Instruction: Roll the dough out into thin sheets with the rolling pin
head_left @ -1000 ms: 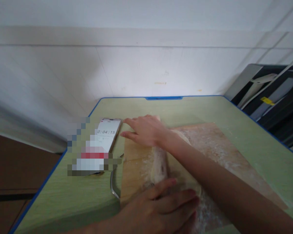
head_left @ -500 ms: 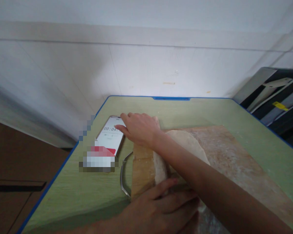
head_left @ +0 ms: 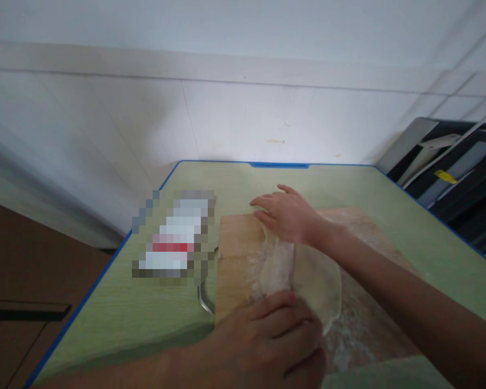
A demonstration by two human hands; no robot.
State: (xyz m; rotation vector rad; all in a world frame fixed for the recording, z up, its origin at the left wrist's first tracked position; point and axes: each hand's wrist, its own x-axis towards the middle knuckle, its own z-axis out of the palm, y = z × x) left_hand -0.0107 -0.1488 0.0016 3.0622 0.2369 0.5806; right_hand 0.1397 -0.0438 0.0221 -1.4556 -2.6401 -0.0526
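Dough (head_left: 322,278) lies on the floured board (head_left: 234,254), toward its left edge, against the rolling pin (head_left: 281,266). Right hand (head_left: 287,214): fingers outspread over the pin's far end, unclenched. Left hand (head_left: 273,337): curled over the near end, grip undeterminable. Good rolling would call for even pressure from both palms.

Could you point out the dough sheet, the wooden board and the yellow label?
Dough sheet (head_left: 319,275), head view: thin flat part.
Wooden board (head_left: 234,262), head view: bare left part.
Yellow label (head_left: 445,176), head view: its middle.
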